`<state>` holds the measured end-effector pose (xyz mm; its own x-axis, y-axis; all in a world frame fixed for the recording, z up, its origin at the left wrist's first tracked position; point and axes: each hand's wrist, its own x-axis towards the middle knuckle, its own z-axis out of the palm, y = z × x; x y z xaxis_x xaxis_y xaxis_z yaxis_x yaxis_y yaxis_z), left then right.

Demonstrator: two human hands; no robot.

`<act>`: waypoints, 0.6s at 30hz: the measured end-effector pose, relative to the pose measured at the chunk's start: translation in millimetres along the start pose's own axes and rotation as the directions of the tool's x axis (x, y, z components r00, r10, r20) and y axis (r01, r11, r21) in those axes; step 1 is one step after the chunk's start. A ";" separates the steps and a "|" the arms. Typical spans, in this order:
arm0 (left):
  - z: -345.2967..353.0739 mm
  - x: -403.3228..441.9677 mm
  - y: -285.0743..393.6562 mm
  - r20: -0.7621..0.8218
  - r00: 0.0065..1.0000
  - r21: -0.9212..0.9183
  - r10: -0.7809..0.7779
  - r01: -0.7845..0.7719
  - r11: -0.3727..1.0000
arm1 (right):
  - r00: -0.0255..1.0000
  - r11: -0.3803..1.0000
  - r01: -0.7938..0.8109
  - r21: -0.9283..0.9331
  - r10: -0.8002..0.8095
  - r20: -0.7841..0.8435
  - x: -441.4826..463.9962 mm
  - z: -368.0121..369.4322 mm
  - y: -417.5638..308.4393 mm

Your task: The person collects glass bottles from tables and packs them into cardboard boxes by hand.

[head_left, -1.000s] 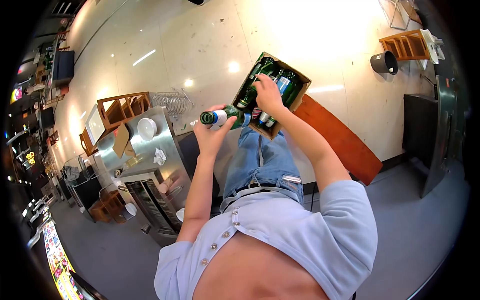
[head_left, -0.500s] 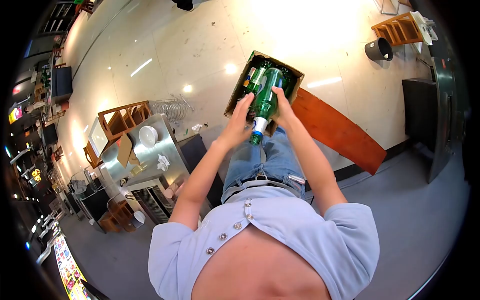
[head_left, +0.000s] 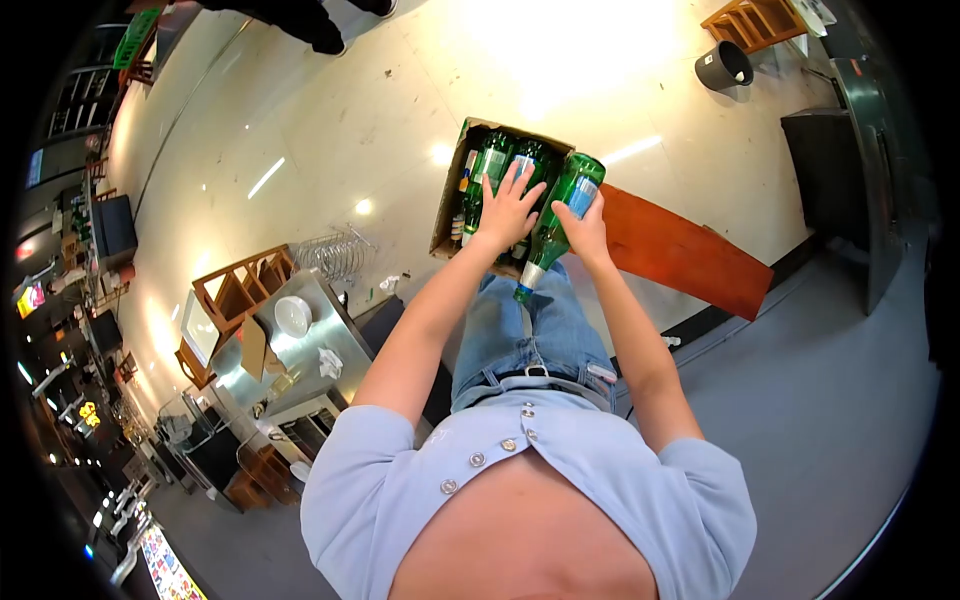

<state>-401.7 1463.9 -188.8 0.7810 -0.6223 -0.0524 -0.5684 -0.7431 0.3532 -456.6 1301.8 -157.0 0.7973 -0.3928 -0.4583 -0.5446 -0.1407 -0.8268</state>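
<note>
A green glass bottle (head_left: 550,238) with a blue and white label is gripped in my right hand (head_left: 586,226), its neck pointing down toward my body. It tilts over the right edge of the cardboard box (head_left: 446,222). Over the box, my left hand (head_left: 508,210) is open with fingers spread, resting on or just above the green bottles (head_left: 492,160) lying inside. Several bottles fill the box, some partly hidden under my left hand. Whether that hand presses on a bottle I cannot tell.
An orange-brown board (head_left: 690,255) lies right of the box. At left stands a metal table (head_left: 340,345) with a white bowl (head_left: 293,316) and crumpled tissue (head_left: 330,363). A black bin (head_left: 722,67) is at upper right. Another person's legs (head_left: 318,25) show at the top.
The bottle has moved right, out from over the box's middle, in my right hand. My left hand has left its neck and spread over the other bottles. A person's legs came further into view.
</note>
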 end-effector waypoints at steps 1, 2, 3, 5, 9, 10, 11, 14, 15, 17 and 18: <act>15.2 4.8 -7.4 0.000 0.999 0.007 0.035 -0.035 0.999 | 0.999 1.000 0.031 -0.003 -0.031 -0.017 -1.8 0.4 -0.8; 10.9 9.0 -5.9 0.000 0.999 0.004 0.046 -0.046 0.999 | 0.999 0.997 0.018 -0.081 -0.020 -0.032 -2.9 2.2 -3.6; -0.1 12.6 -2.2 0.116 0.993 0.048 0.017 -0.023 0.999 | 0.999 0.995 0.033 -0.091 -0.035 -0.026 -3.0 5.0 -4.9; -1.9 14.4 -2.2 0.254 0.967 0.173 -0.016 -0.029 0.985 | 0.999 0.994 0.052 -0.095 -0.053 -0.004 -6.7 12.9 -13.3; 20.7 12.7 -14.1 0.150 0.989 0.293 -0.004 -0.040 0.955 | 0.998 0.959 0.058 -0.279 -0.047 0.046 -5.8 28.5 -23.0; 24.1 10.5 -17.8 0.158 0.987 0.295 0.000 -0.047 0.954 | 0.998 0.961 0.051 -0.273 -0.041 0.042 -4.7 31.3 -22.4; 12.8 10.8 -15.5 0.192 0.981 0.279 -0.036 -0.019 0.960 | 0.997 0.943 0.072 -0.326 -0.067 0.028 -3.8 33.7 -23.1; -2.9 6.7 -22.5 0.135 0.990 0.218 -0.046 0.016 0.976 | 0.998 0.912 0.054 -0.406 -0.061 -0.005 -3.7 39.8 -25.4; -3.1 4.0 -29.3 0.105 0.994 0.201 -0.032 0.010 0.980 | 1.000 0.896 0.007 -0.444 -0.017 -0.018 -2.6 41.3 -26.5; -7.1 2.9 -39.2 0.085 0.996 0.219 -0.006 -0.012 0.976 | 0.998 0.848 -0.004 -0.531 -0.026 -0.049 1.3 50.9 -26.5; -9.3 1.9 -41.8 0.079 0.997 0.233 0.011 -0.029 0.972 | 0.998 0.848 -0.005 -0.530 -0.025 -0.051 3.3 57.6 -24.7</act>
<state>-374.1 1496.0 -194.9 0.7519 -0.6478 -0.1227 -0.6354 -0.7616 0.1273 -425.4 1356.3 -156.9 0.7966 -0.4347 -0.4201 -0.6041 -0.5990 -0.5257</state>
